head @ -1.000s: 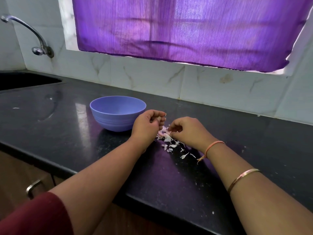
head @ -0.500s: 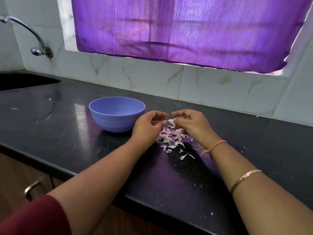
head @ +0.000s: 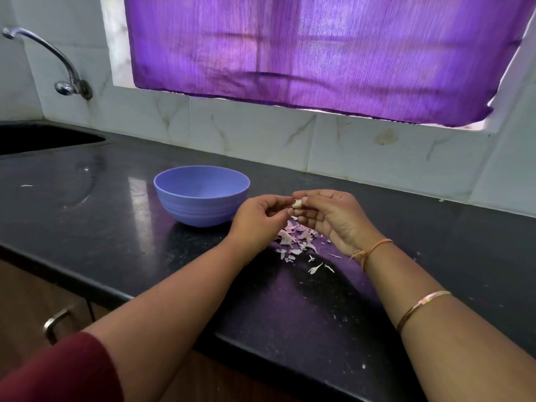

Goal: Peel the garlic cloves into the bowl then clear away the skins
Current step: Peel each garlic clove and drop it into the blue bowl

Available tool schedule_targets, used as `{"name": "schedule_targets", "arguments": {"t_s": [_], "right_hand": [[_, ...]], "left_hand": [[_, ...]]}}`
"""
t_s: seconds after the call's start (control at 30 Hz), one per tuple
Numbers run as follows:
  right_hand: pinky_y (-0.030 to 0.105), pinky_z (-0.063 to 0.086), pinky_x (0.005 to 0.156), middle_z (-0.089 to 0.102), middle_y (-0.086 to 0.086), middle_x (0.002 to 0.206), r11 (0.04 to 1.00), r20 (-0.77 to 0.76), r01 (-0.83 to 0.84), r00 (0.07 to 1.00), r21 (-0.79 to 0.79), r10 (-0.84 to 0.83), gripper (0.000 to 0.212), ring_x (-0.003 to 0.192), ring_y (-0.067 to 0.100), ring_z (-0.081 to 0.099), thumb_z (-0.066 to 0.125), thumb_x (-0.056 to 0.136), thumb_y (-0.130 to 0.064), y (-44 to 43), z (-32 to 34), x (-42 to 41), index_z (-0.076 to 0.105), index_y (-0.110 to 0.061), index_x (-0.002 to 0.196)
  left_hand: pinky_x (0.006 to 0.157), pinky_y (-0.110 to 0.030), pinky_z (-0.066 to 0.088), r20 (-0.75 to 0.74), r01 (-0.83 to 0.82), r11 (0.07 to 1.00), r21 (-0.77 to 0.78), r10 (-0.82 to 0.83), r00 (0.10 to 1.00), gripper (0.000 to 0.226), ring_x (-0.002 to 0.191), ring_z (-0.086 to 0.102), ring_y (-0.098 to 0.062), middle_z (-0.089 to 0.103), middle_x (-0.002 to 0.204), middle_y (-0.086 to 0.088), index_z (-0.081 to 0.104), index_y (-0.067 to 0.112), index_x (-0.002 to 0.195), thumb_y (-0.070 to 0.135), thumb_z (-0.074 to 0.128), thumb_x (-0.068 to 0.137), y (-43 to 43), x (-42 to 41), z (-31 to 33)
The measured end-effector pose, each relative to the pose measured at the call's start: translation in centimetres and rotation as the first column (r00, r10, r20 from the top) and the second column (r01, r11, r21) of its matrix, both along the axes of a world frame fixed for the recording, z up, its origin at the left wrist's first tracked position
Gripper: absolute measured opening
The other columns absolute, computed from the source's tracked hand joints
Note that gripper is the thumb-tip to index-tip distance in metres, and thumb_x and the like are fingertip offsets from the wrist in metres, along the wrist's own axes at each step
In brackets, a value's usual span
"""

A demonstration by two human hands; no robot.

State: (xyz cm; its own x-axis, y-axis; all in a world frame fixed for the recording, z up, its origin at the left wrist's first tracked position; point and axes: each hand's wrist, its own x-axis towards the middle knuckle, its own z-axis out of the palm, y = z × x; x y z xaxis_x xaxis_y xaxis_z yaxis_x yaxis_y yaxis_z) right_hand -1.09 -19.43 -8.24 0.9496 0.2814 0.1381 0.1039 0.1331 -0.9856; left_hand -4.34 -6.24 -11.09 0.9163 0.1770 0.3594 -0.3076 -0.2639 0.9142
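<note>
The left hand [head: 258,220] meets the right hand [head: 330,219] (fingers curled).

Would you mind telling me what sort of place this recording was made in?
Most likely a home kitchen: a dark counter with a sink and wall tap, and garlic skins beside a blue bowl.

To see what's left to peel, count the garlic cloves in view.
1: the garlic clove held between the left hand and right hand, above the skins. More may be hidden in the bowl or under the skins.
</note>
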Motion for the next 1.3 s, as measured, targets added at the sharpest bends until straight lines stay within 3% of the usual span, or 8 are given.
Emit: {"name": "schedule_targets", "arguments": {"t_s": [0.27, 0.53, 0.67, 0.83, 0.9, 1.03, 1.13, 1.3], "right_hand": [[0.024, 0.054, 0.068, 0.065, 0.01, 0.078, 0.993, 0.123, 0.0, 0.992, -0.122, 0.015, 0.011, 0.069, 0.015, 0.061, 0.062, 0.084, 0.001, -0.2, -0.5, 0.1, 0.067, -0.006, 0.091], [0.033, 0.055, 0.074, 0.062, 0.0, 0.072, 0.817, 0.466, 0.343, 0.878, -0.464, -0.104, 0.007, 0.072, 0.016, 0.062, 0.062, 0.087, -0.011, -1.0, 0.0, 1.0, 0.067, -0.01, 0.092], [0.026, 0.047, 0.07, 0.061, 0.0, 0.072, 0.675, 0.66, 0.566, 0.735, -0.473, -0.154, 0.008, 0.071, 0.016, 0.06, 0.068, 0.082, -0.016, -1.6, 1.2, 0.6, 0.061, -0.015, 0.087], [0.022, 0.03, 0.061, 0.052, -0.001, 0.077, 0.551, 0.899, 0.801, 0.394, -0.234, -0.191, 0.011, 0.069, 0.015, 0.047, 0.063, 0.087, -0.013, -2.3, 2.6, -0.5, 0.059, -0.005, 0.081], [0.022, 0.027, 0.061, 0.054, 0.002, 0.08, 0.489, 0.875, 0.789, 0.473, -0.372, -0.097, 0.008, 0.071, 0.018, 0.047, 0.059, 0.088, -0.009, -2.4, 2.1, -0.1, 0.059, -0.004, 0.081], [0.026, 0.039, 0.068, 0.066, 0.013, 0.093, 0.121, 0.473, 0.458, 0.861, -0.881, 0.186, 0.01, 0.085, 0.029, 0.06, 0.06, 0.083, -0.004, -1.7, 0.3, 0.6, 0.059, -0.011, 0.075], [0.028, 0.045, 0.071, 0.067, 0.009, 0.087, 0.267, 0.504, 0.473, 0.862, -0.84, 0.059, 0.007, 0.081, 0.024, 0.062, 0.062, 0.085, -0.008, -2.0, -0.1, 0.9, 0.063, -0.01, 0.078], [0.015, 0.048, 0.05, 0.061, 0.005, 0.066, 0.902, 0.253, 0.228, 0.957, -0.367, -0.139, 0.017, 0.055, 0.011, 0.053, 0.061, 0.087, -0.001, -2.7, 0.6, 0.8, 0.062, -0.009, 0.072]], "left_hand": [[0.079, -0.029, 0.056, 0.012, -0.036, 0.999, 0.013, 0.036, 0.999, 0.02, 0.085, 0.068, -0.022, 0.072, 0.088, -0.004, 0.069, 0.011, 0.107, 0.013, 0.062, 0.089, 0.1, -0.2, 0.2], [0.08, -0.029, 0.056, -0.022, -0.032, 0.999, -0.044, 0.031, 0.999, 0.019, 0.081, 0.064, -0.017, 0.071, 0.093, -0.011, 0.068, 0.008, 0.107, 0.009, 0.059, 0.09, 0.2, 0.1, 0.1], [0.079, -0.027, 0.055, -0.033, -0.024, 0.997, -0.069, 0.022, 0.999, 0.019, 0.077, 0.062, -0.014, 0.07, 0.092, -0.011, 0.068, 0.005, 0.107, 0.008, 0.059, 0.09, 0.2, 0.1, 0.1], [0.08, -0.029, 0.056, -0.025, -0.019, 0.998, -0.062, 0.017, 1.0, 0.018, 0.078, 0.062, -0.015, 0.07, 0.092, -0.012, 0.068, 0.006, 0.106, 0.007, 0.059, 0.09, 0.2, 0.0, 0.1], [0.081, -0.03, 0.056, -0.024, -0.018, 0.998, -0.062, 0.017, 1.0, 0.018, 0.078, 0.062, -0.015, 0.071, 0.093, -0.012, 0.068, 0.007, 0.106, 0.008, 0.059, 0.09, 0.1, 0.0, 0.1], [0.081, -0.032, 0.056, -0.025, -0.028, 0.998, -0.064, 0.026, 0.999, 0.017, 0.078, 0.062, -0.017, 0.071, 0.095, -0.015, 0.068, 0.007, 0.105, 0.007, 0.059, 0.09, 0.1, -0.2, 0.2], [0.08, -0.031, 0.055, -0.024, -0.026, 0.997, -0.073, 0.024, 0.999, 0.017, 0.078, 0.062, -0.017, 0.07, 0.094, -0.016, 0.068, 0.007, 0.104, 0.007, 0.059, 0.09, 0.0, -0.3, 0.1], [0.08, -0.032, 0.056, -0.023, 0.0, 0.997, -0.078, -0.002, 1.0, 0.015, 0.077, 0.062, -0.016, 0.071, 0.093, -0.015, 0.069, 0.012, 0.1, 0.008, 0.06, 0.09, 0.1, -0.3, 0.1]]}}
